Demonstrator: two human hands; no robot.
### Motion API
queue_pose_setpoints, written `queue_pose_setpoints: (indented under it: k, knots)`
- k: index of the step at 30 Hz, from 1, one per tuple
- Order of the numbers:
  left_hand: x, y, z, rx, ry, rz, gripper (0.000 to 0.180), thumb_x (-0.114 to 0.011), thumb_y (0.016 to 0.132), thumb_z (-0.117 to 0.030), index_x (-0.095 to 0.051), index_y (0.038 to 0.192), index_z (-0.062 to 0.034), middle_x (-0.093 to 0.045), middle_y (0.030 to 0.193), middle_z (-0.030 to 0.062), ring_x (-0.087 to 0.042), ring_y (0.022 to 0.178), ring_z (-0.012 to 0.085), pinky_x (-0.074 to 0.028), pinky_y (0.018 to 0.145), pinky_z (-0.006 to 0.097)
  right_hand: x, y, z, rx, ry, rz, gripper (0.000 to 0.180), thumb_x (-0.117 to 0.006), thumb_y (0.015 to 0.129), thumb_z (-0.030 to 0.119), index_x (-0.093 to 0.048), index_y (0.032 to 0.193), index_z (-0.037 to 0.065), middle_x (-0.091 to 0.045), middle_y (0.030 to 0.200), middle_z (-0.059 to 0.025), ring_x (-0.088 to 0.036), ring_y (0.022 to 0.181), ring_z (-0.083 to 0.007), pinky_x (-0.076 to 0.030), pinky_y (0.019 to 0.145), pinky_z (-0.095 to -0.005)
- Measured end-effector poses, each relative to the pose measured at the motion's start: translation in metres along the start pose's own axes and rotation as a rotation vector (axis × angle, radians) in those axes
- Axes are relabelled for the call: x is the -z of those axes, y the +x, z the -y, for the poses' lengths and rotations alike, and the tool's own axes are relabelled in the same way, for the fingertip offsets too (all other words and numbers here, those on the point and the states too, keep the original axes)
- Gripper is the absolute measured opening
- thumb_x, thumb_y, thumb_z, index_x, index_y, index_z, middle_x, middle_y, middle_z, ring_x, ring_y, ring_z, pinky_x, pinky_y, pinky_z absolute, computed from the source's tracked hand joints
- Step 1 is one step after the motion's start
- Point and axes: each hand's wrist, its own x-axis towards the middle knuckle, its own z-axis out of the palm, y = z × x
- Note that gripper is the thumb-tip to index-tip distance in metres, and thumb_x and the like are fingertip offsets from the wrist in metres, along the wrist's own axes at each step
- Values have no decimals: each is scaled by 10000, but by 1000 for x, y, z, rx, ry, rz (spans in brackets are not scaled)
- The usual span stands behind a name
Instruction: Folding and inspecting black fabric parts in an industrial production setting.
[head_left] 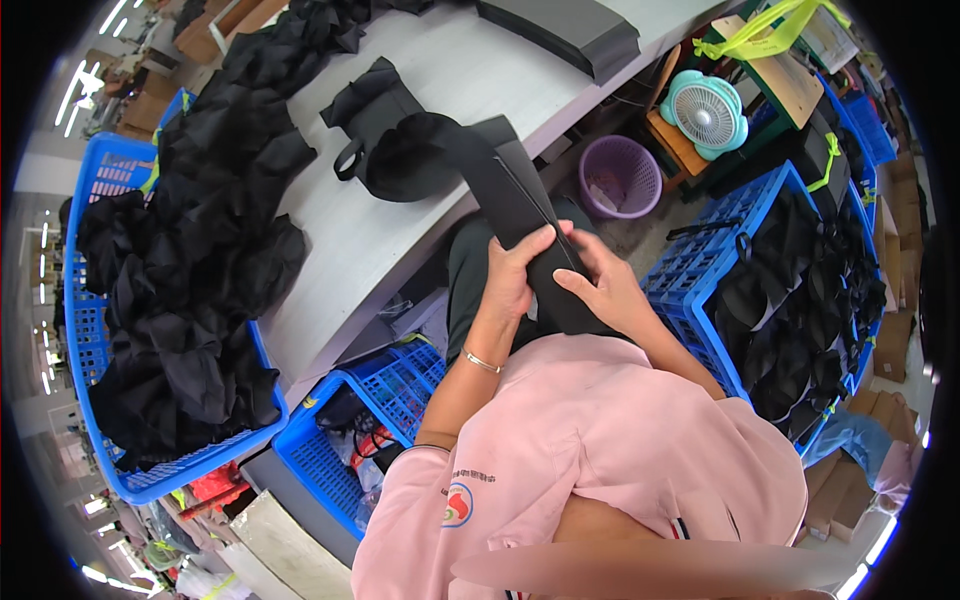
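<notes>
A long black fabric panel slants from my lap up toward the table edge, its surface showing a slit or folded edge along its length. My left hand grips its left side, with the thumb pressed on top near the fold. On the other side my right hand holds the panel's right edge, thumb lying over it and fingers curled, slightly blurred. The panel's far end meets a curved black piece with a small loop, lying on the table. Whether the two are joined I cannot tell.
At left, a blue crate overflows with black fabric pieces that trail onto the table. Another blue crate of black pieces stands at right. Dark stacked panels, a purple bin and a turquoise fan lie beyond.
</notes>
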Motion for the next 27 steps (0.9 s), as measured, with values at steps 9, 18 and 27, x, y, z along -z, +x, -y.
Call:
queue_pose_setpoints:
  k: [9,18,27]
  knots:
    - [39,18,-63,-917,1334,-873,372,-674,923,-194,-645,1289,-132,-269,1564,238,-254,1440,375,-246,1145,469,-9,36,-19,47,106,113,347,-683,914,222,-619,1203,39,-677,1030,-155,-686,898,-208,-523,799,-318]
    - [100,62,-101,-697,1492,-648,529,-474,752,132,-655,1223,-22,-438,1507,144,-433,1297,398,-401,1029,459,-35,78,-31,80,-27,322,445,-590,940,262,-562,1373,164,-683,1129,-179,-641,1047,-385,-494,895,-450]
    - [45,42,-86,-995,1508,-243,295,-423,745,165,-621,959,121,-456,1499,179,-318,1434,384,-298,1154,460,-21,58,23,387,-844,64,546,-597,829,103,-539,1370,62,-606,718,-132,-663,612,-262,-502,516,-349]
